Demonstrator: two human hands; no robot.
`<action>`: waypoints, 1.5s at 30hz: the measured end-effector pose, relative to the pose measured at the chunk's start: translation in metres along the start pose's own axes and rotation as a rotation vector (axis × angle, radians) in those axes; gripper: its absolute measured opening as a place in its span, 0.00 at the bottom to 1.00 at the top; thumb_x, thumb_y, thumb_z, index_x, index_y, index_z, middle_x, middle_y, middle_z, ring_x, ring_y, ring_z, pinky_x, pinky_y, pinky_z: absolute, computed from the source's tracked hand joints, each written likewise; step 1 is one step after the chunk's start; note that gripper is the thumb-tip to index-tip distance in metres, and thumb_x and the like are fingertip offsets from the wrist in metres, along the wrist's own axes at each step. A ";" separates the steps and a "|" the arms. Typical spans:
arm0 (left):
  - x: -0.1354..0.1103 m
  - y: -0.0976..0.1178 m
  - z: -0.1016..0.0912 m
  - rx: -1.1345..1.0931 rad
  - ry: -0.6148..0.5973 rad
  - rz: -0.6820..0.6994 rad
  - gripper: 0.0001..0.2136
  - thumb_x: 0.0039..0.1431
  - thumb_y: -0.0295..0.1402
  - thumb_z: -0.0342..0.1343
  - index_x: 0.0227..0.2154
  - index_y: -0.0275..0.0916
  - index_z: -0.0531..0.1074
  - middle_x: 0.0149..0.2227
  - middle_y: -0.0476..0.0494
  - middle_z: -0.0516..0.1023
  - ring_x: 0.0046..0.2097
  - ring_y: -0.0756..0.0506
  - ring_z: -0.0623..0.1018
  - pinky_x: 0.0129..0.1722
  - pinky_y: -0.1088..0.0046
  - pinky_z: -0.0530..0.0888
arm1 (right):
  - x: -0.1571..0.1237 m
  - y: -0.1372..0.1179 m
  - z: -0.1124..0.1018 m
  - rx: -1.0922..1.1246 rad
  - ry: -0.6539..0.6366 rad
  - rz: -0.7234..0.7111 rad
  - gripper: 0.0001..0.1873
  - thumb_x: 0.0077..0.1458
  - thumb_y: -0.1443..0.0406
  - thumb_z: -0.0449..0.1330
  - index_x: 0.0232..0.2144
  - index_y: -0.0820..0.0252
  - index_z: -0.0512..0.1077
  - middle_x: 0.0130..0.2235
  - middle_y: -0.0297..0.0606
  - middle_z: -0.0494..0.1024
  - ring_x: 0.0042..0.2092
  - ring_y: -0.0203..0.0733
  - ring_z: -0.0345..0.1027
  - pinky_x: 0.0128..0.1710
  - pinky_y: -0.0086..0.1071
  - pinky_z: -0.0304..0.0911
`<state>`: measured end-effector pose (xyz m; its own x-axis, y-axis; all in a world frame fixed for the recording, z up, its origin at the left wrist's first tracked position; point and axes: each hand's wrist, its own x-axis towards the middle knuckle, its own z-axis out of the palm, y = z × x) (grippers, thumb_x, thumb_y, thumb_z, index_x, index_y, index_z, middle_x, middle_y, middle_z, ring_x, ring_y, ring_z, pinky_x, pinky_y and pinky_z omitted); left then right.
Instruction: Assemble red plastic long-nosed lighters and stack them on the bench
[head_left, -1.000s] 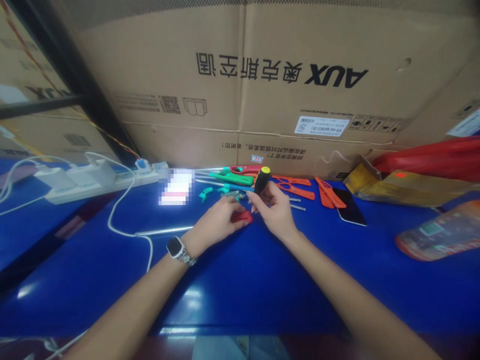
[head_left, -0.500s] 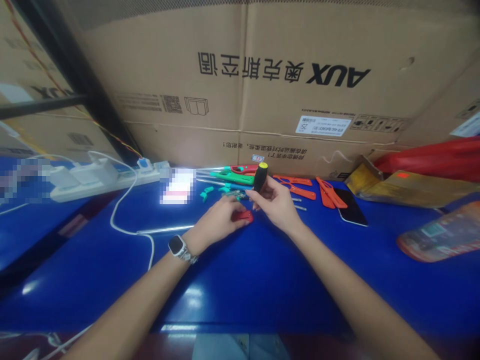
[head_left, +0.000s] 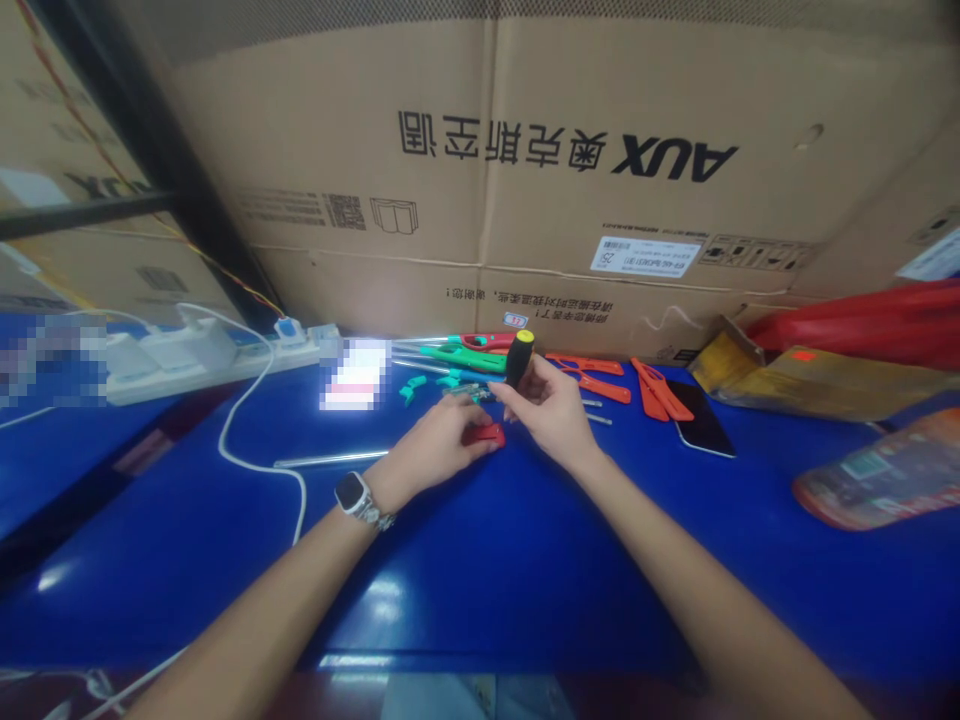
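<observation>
My right hand [head_left: 553, 410] is closed round a screwdriver [head_left: 519, 358] with a black handle and yellow cap, held nearly upright with its tip pointing down. My left hand [head_left: 431, 448], a watch on its wrist, pinches a small red plastic part [head_left: 486, 434] against the blue table [head_left: 480, 560]. The screwdriver's tip meets that part, though my fingers hide the exact spot. Just behind lie small teal pieces [head_left: 411, 388] and long red and green lighter-like tools [head_left: 465, 352].
A big AUX cardboard box [head_left: 525, 170] walls off the back. Orange plastic parts [head_left: 652, 388] and a dark phone [head_left: 703, 426] lie to the right, with bags beyond. A white power strip [head_left: 187, 352] with cables sits left, and a metal rod [head_left: 330, 461] lies near my left wrist.
The screwdriver handle shifted slightly in my right hand, tilting a little between frames. My left hand has stayed on the red part.
</observation>
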<state>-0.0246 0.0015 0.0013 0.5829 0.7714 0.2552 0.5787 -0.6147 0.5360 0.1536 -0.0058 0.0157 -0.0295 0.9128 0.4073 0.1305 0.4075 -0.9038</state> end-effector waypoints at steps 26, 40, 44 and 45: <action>0.012 0.007 0.011 -0.291 0.184 0.002 0.07 0.63 0.31 0.55 0.34 0.38 0.79 0.35 0.46 0.83 0.37 0.45 0.79 0.40 0.69 0.73 | 0.001 -0.014 -0.014 -0.100 -0.141 -0.092 0.12 0.58 0.56 0.60 0.39 0.56 0.76 0.33 0.36 0.75 0.36 0.42 0.67 0.32 0.33 0.63; 0.020 0.016 0.019 -0.513 0.345 -0.095 0.10 0.55 0.36 0.62 0.24 0.36 0.72 0.26 0.48 0.78 0.30 0.48 0.75 0.33 0.73 0.72 | 0.001 0.001 -0.010 -0.097 -0.011 -0.055 0.17 0.48 0.55 0.69 0.34 0.58 0.70 0.35 0.35 0.72 0.35 0.37 0.63 0.27 0.28 0.59; 0.018 0.015 0.016 -0.476 0.248 -0.052 0.09 0.59 0.35 0.59 0.29 0.35 0.78 0.31 0.45 0.82 0.33 0.45 0.78 0.36 0.70 0.73 | -0.001 -0.002 -0.013 -0.107 -0.086 -0.039 0.20 0.51 0.55 0.66 0.44 0.57 0.71 0.42 0.39 0.73 0.39 0.40 0.66 0.27 0.29 0.61; 0.018 0.014 0.014 -0.449 0.228 -0.027 0.09 0.60 0.35 0.58 0.31 0.36 0.79 0.33 0.45 0.83 0.34 0.44 0.79 0.37 0.70 0.73 | -0.001 -0.004 -0.015 -0.078 -0.129 -0.027 0.21 0.52 0.55 0.65 0.46 0.56 0.71 0.44 0.40 0.74 0.40 0.42 0.67 0.29 0.30 0.63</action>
<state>0.0020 0.0040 0.0017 0.4028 0.8330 0.3792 0.2596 -0.5013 0.8254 0.1676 -0.0087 0.0206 -0.1606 0.8994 0.4066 0.2048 0.4333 -0.8777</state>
